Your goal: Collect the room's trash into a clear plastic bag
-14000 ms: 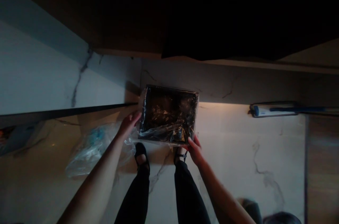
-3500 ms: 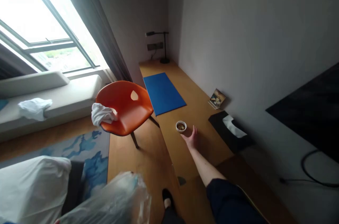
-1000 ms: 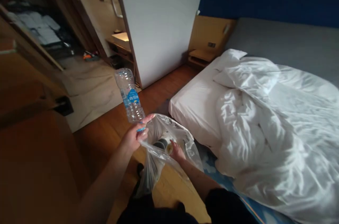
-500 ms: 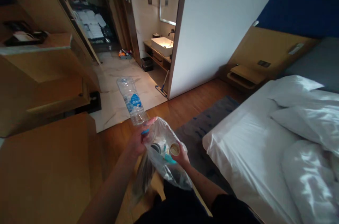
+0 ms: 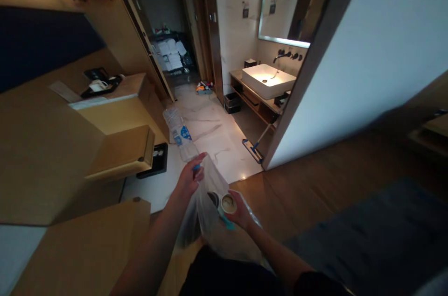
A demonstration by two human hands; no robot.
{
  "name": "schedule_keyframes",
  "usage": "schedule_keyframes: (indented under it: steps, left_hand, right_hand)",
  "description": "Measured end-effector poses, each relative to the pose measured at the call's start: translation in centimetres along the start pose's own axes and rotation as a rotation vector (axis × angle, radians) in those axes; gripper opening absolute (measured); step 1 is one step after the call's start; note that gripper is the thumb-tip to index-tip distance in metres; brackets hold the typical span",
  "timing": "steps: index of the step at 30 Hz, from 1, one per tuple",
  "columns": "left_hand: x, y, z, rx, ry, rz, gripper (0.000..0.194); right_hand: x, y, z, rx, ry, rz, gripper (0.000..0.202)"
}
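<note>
My left hand [image 5: 191,177] is closed round the neck of a clear plastic bottle [image 5: 180,135] with a blue label. The bottle points up and away to the left. The same hand pinches the rim of a translucent plastic bag [image 5: 210,221]. Inside the bag, a dark round item and a teal piece show through the opening. My right hand [image 5: 240,212] holds a round paper cup [image 5: 228,204] at the bag's mouth, its open top facing up.
A basin [image 5: 268,82] stands on a counter at the right, with a blue-handled mop [image 5: 252,150] below. The left has a wooden stool [image 5: 121,151], a black tray [image 5: 154,163] and a shelf [image 5: 108,97]. The wall [image 5: 350,81] rises at the right.
The view has swung left and nearer to the basin and doorway; the bed has left the picture. Both hands keep their holds, and the cup has moved slightly closer to the left hand.
</note>
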State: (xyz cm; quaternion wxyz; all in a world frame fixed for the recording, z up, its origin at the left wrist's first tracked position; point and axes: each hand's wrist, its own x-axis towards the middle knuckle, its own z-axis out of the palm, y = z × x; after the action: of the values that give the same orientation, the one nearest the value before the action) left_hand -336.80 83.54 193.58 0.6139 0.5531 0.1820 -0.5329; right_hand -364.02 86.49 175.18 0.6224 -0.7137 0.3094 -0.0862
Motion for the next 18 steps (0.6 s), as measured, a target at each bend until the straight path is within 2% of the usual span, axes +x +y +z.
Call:
schedule_keyframes:
  steps: [2, 5, 7, 10, 14, 16, 18]
  left_hand:
    - [5.4, 3.1, -0.6, -0.061, 0.053, 0.042, 0.055]
    - [14.2, 6.6, -1.3, -0.150, 0.102, 0.079, 0.043]
    - [21.0, 8.6, -1.3, -0.180, 0.107, 0.092, 0.039]
    - [32.0, 11.3, -0.3, -0.193, 0.104, 0.118, 0.046]
    - [45.5, 15.0, 2.2, -0.196, 0.095, 0.138, 0.063]
    - [52.0, 16.8, 3.3, -0.164, 0.141, 0.121, 0.067]
    - [58.0, 18.6, 4.3, -0.115, 0.148, 0.099, 0.066]
  right_hand:
    - [7.0, 0.8, -0.3, 0.028, -0.043, -0.006, 0.085]
    - [17.5, 3.3, -0.2, 0.069, -0.071, -0.037, 0.084]
    - [24.6, 5.8, 0.0, 0.076, -0.065, -0.080, 0.082]
    - [34.6, 9.4, -0.7, 0.081, -0.066, -0.103, 0.083]
    - [46.4, 12.7, -4.1, 0.150, -0.028, -0.118, 0.090]
    - [52.5, 14.4, -6.8, 0.106, 0.068, -0.140, 0.093]
    - [58.6, 16.6, -10.4, -0.002, 0.215, -0.124, 0.092]
